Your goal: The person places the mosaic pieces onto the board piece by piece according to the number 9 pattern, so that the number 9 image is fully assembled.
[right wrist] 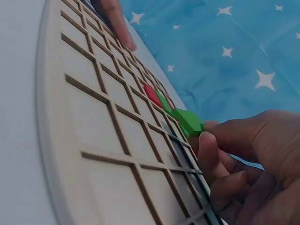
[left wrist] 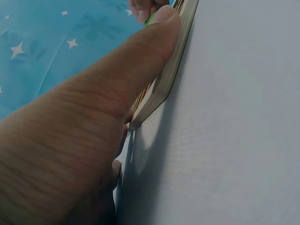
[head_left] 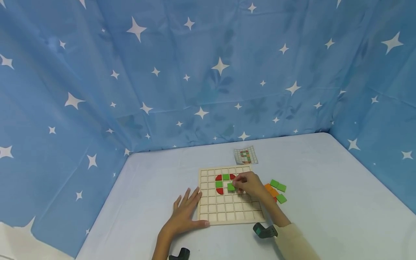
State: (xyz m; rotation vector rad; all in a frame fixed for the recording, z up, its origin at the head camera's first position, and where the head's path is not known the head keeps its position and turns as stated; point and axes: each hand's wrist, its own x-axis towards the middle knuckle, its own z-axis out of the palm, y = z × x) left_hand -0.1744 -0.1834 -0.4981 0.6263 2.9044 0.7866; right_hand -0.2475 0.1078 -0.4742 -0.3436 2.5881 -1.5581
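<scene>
A wooden grid board [head_left: 225, 217] lies on the white table. Red quarter-round tiles [head_left: 219, 191] and green square tiles [head_left: 219, 184] sit in some of its upper cells. My right hand [head_left: 249, 183] pinches a green square tile [right wrist: 187, 122] between thumb and finger, tilted just over the board. With fingers spread, my left hand [head_left: 184, 213] rests at the board's left side, fingertips by its edge and the thumb [left wrist: 164, 33] at its near left corner. Part of the board is hidden under the right hand and forearm.
Right of the board lie loose green tiles [head_left: 281, 198] and orange tiles [head_left: 271, 190], partly behind the right forearm. A pattern card [head_left: 238, 157] with a printed grid lies beyond the board's far edge. Blue star-printed cloth [head_left: 201, 90] hangs around the table [head_left: 328, 187].
</scene>
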